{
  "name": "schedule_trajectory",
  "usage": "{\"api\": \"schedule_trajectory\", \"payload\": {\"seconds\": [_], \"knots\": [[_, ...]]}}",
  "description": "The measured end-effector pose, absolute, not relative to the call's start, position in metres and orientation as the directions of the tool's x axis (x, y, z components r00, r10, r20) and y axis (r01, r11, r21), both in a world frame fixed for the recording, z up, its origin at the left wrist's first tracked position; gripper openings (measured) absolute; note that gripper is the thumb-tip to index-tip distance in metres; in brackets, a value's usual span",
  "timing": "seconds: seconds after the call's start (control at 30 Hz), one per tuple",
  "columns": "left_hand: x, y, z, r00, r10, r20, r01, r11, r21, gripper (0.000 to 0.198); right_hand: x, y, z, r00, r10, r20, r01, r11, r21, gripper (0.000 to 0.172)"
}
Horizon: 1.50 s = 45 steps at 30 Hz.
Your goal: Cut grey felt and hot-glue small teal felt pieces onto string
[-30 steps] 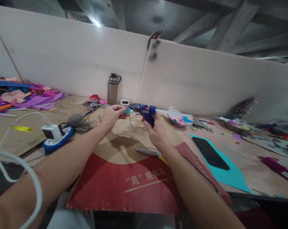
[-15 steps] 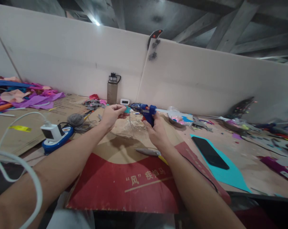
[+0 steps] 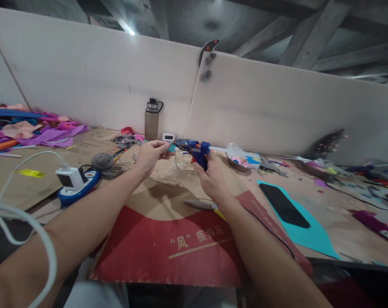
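My left hand (image 3: 153, 155) pinches a small turquoise piece (image 3: 171, 147), from which a thin grey strand of yarn (image 3: 176, 161) hangs. Wrapped round the handle of a blue hot glue gun (image 3: 198, 149) is my right hand (image 3: 211, 173). The gun's nozzle points left and meets or nearly meets the turquoise piece; whether they touch I cannot tell. A glue stick (image 3: 218, 149) sticks out of its back. Below my hands, scissors with a yellow handle (image 3: 200, 205) lie on a red and tan cardboard sheet (image 3: 142, 244), partly behind my right forearm.
Left of my arm are a ball of grey yarn (image 3: 103, 161) and a blue power strip (image 3: 75, 193) with a white charger. A bottle (image 3: 152, 122) stands by the partition. To the right, a black phone (image 3: 284, 205) lies on a turquoise sheet (image 3: 320, 239). Fabric scraps (image 3: 49, 134) pile up far left.
The grey yarn at the turquoise piece has shifted slightly, now crossing nearer its top. Both hands and the glue gun hold nearly the same place.
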State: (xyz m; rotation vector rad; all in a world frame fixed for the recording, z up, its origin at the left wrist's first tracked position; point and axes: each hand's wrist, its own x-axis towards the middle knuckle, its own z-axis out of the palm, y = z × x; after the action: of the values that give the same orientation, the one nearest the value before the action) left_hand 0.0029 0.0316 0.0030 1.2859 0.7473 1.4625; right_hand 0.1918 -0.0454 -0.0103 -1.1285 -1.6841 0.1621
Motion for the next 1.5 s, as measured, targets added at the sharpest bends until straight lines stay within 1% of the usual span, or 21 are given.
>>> {"api": "schedule_trajectory", "payload": {"seconds": [0.17,0.57,0.73,0.93,1.2,1.37,1.5], "knots": [[0.0031,0.0308,0.0026,0.093,0.938,0.335,-0.276,-0.299,0.914,0.029,0.1917,-0.045,-0.0099,0.005,0.71,0.704,0.583,0.57,-0.579,0.044],[0.0034,0.0283,0.0052,0.08,0.946,0.313,-0.275,-0.281,0.919,0.027,0.192,-0.0449,-0.0105,-0.002,0.719,0.695,0.581,0.566,-0.585,0.046],[0.0038,0.0286,0.004,0.097,0.938,0.334,-0.257,-0.301,0.918,0.027,0.1911,-0.046,-0.0098,-0.003,0.718,0.696,0.567,0.574,-0.591,0.045],[0.0045,0.0303,0.0028,0.096,0.94,0.328,-0.228,-0.3,0.926,0.029,0.1909,-0.0465,-0.009,0.014,0.734,0.679,0.582,0.547,-0.602,0.041],[0.0034,0.0289,0.005,0.08,0.937,0.341,-0.258,-0.311,0.915,0.028,0.191,-0.0463,-0.0085,0.01,0.724,0.69,0.575,0.56,-0.596,0.042],[0.0024,0.029,0.0052,0.078,0.935,0.347,-0.265,-0.316,0.911,0.028,0.1909,-0.0472,-0.0072,0.019,0.7,0.714,0.587,0.57,-0.575,0.04],[0.0012,0.0315,0.0036,0.089,0.94,0.331,-0.265,-0.298,0.917,0.027,0.1934,-0.0422,-0.0127,0.046,0.711,0.702,0.59,0.547,-0.593,0.037]]}}
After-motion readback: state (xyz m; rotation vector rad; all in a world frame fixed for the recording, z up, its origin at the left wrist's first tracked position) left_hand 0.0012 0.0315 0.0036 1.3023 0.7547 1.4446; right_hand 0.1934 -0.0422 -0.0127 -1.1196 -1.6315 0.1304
